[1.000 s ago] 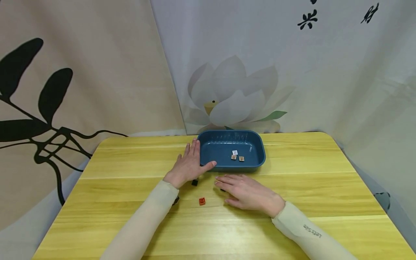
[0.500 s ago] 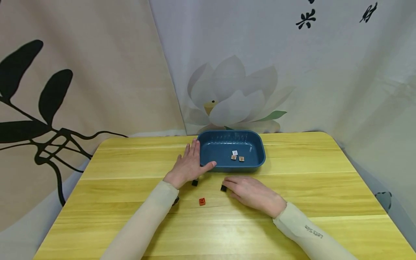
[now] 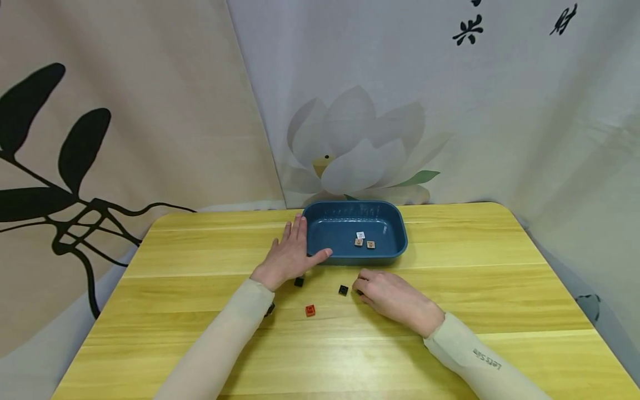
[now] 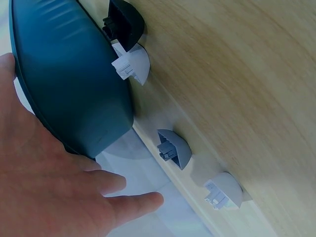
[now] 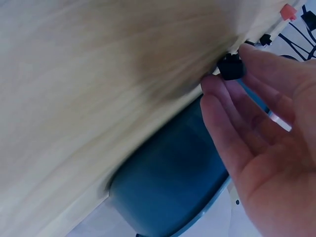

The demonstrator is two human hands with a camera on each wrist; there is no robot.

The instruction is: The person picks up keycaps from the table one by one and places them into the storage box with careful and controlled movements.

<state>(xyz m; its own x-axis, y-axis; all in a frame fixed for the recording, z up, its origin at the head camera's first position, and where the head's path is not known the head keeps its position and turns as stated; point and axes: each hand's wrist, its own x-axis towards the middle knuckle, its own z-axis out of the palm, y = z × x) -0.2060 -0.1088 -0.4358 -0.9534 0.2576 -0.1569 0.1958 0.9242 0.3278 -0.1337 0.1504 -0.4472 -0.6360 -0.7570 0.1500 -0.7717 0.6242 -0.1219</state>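
My left hand (image 3: 286,253) lies spread against the left side of the blue tray (image 3: 355,260), thumb over the near rim. My right hand (image 3: 392,297) is in front of the tray with fingertips together, pinching a black keycap (image 5: 230,67) between thumb and fingers; the head view mostly hides it. Left of those fingertips, a second black keycap (image 3: 343,290) sits on the table. A red keycap (image 3: 310,310) lies nearer me. Two more dark keycaps show beside my left wrist, one (image 3: 299,281) close to the tray, one (image 3: 270,309) partly behind the sleeve.
Inside the tray are a white keycap (image 3: 360,235) and two tan ones (image 3: 370,245). In the left wrist view, a black keycap (image 4: 126,24), white keycaps (image 4: 224,191) and a grey one (image 4: 174,149) lie beside the tray. A printed curtain (image 3: 200,111) hangs behind the wooden table (image 3: 475,266).
My right hand has shifted slightly right and its fingers have drawn together around a black keycap. The other black keycap now shows uncovered. The left hand has stayed at the tray.
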